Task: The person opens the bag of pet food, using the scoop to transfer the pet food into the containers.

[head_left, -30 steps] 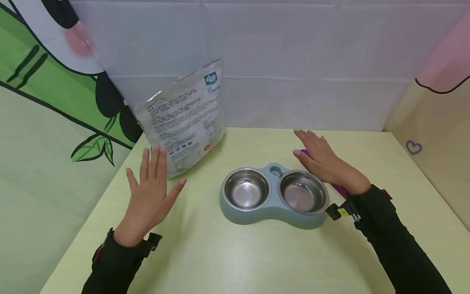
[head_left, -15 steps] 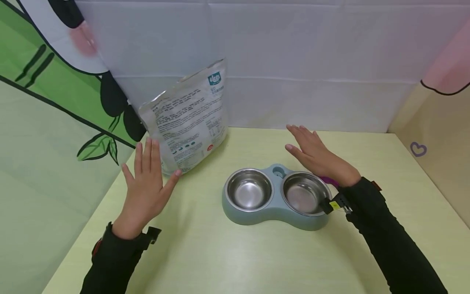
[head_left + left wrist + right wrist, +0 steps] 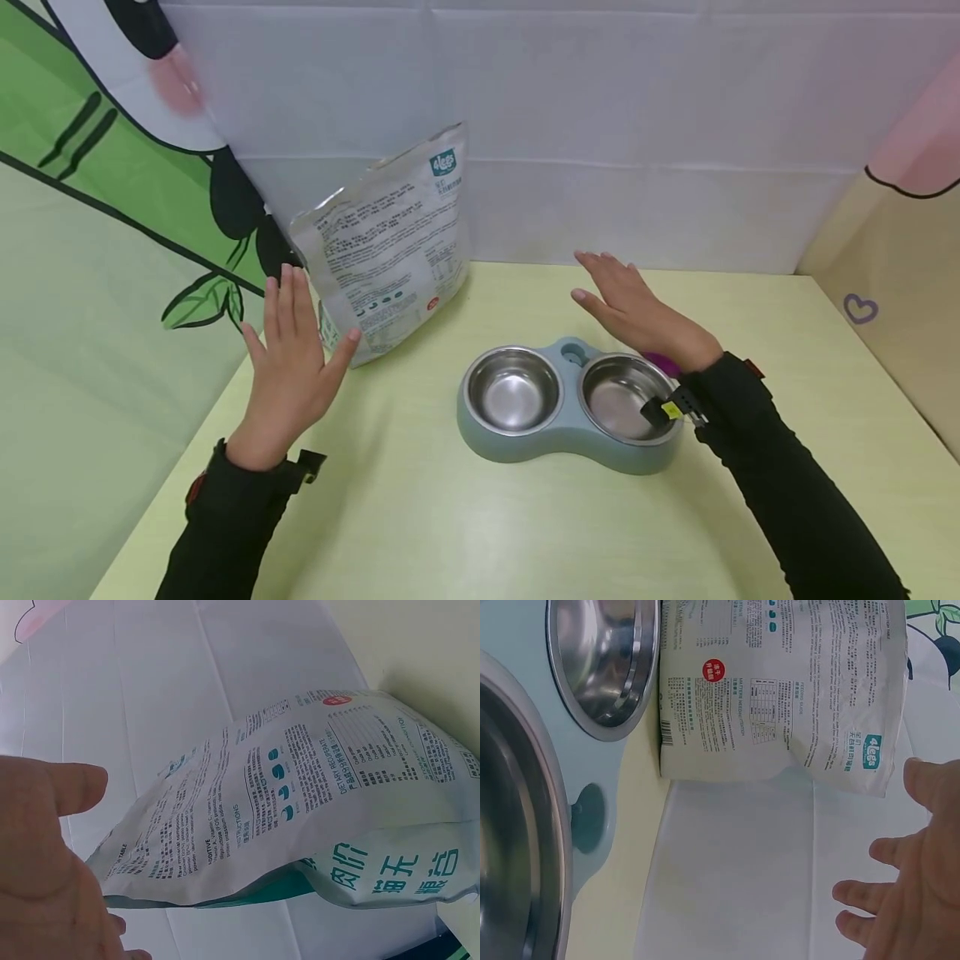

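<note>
In the head view a white printed bag of cat food [image 3: 397, 242] stands tilted at the back left of the table. My left hand [image 3: 288, 367] is raised just in front of its left side, fingers straight, holding nothing. The left wrist view shows the bag [image 3: 285, 795] beyond the thumb. Over the far side of a blue double pet bowl [image 3: 517, 450] hovers my right hand [image 3: 637, 312], fingers extended and nothing in it. Two steel bowls [image 3: 513, 392] sit in the blue base. A purple thing [image 3: 663, 363] shows partly under the right wrist; most of it is hidden.
A pale yellow table [image 3: 480, 533] carries everything. Behind it hangs a white cloth backdrop [image 3: 600, 108], with a green printed cloth at the left and a beige one with a purple heart [image 3: 860, 309] at the right.
Both hands have moved forward, the left toward the bag's side and the right leftward as well. More of the purple thing is now covered by the right arm. The bowls stay put on the table.
</note>
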`<action>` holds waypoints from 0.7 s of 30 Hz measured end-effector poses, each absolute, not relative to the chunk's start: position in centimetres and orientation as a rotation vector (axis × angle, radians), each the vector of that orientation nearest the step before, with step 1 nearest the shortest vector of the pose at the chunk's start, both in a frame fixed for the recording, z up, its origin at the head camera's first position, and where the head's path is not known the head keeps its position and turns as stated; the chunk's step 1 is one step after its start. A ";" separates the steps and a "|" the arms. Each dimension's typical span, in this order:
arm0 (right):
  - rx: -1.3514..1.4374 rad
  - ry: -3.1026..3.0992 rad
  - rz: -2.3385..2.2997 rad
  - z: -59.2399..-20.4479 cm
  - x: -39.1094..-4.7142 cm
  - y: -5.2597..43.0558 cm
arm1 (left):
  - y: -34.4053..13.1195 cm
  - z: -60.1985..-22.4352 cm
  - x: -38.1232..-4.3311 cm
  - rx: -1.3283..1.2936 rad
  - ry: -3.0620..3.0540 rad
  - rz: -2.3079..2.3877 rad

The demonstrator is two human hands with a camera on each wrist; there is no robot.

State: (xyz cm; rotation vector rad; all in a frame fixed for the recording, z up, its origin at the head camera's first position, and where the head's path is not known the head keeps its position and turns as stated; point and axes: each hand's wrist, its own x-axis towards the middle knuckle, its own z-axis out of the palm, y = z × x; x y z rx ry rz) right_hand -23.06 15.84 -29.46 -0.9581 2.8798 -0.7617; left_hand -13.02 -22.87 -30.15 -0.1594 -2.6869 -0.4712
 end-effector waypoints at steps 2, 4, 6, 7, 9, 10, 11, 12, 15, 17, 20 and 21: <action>-0.973 2.881 -0.757 -29.4 -23.3 15.5 | -23.1 -30.0 -13.3 -0.137 -2.677 -0.490; -0.988 2.878 -0.753 -29.3 -23.5 15.1 | -23.3 -29.8 -13.5 -0.123 -2.663 -0.509; -1.004 2.876 -0.744 -29.2 -23.7 14.7 | -23.4 -29.6 -13.7 -0.115 -2.648 -0.528; -1.009 2.875 -0.740 -29.1 -23.8 14.5 | -23.5 -29.6 -13.8 -0.112 -2.640 -0.536; -1.019 2.877 -0.733 -29.0 -24.0 14.2 | -23.6 -29.4 -14.0 -0.107 -2.630 -0.556; -1.024 2.878 -0.728 -28.9 -24.1 14.0 | -23.6 -29.4 -14.1 -0.103 -2.624 -0.566; -1.026 2.880 -0.724 -28.9 -24.3 13.8 | -23.7 -29.3 -14.3 -0.101 -2.618 -0.577; -1.029 2.880 -0.723 -28.8 -24.4 13.6 | -23.7 -29.2 -14.4 -0.100 -2.610 -0.587; -1.038 2.880 -0.712 -28.3 -24.7 13.0 | -23.8 -28.9 -15.0 -0.107 -2.581 -0.625; -1.045 2.883 -0.702 -28.1 -24.9 12.6 | -23.9 -28.7 -15.4 -0.115 -2.563 -0.657; -1.053 2.887 -0.686 -27.7 -25.3 12.0 | -23.8 -28.5 -16.1 -0.138 -2.525 -0.708; -1.057 2.885 -0.684 -27.6 -25.4 11.7 | -23.7 -28.4 -16.4 -0.149 -2.509 -0.722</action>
